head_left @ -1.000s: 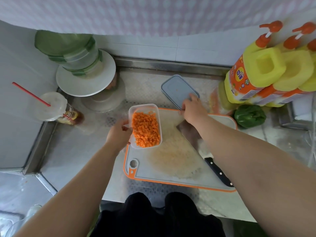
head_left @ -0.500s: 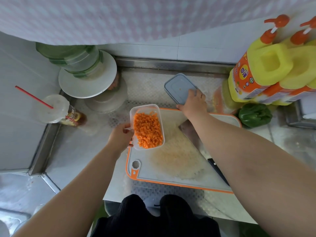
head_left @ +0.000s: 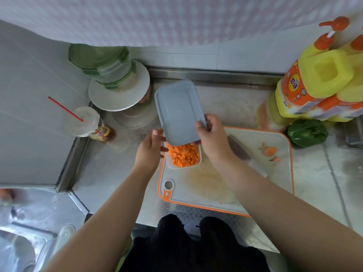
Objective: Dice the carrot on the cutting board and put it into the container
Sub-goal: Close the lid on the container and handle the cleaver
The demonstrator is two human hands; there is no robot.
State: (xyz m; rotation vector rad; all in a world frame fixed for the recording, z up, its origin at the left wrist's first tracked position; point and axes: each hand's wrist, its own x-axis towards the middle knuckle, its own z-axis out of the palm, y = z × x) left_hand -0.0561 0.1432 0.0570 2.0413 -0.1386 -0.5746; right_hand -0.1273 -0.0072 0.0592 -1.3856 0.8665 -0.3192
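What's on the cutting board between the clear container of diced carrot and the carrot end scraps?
In the head view, the knife blade lies there, partly hidden under the right hand's forearm.

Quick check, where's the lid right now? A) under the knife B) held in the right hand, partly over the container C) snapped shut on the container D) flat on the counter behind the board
B: the right hand grips the lid at its near edge, tilted over the far end of the container, whose diced carrot is uncovered at the near end.
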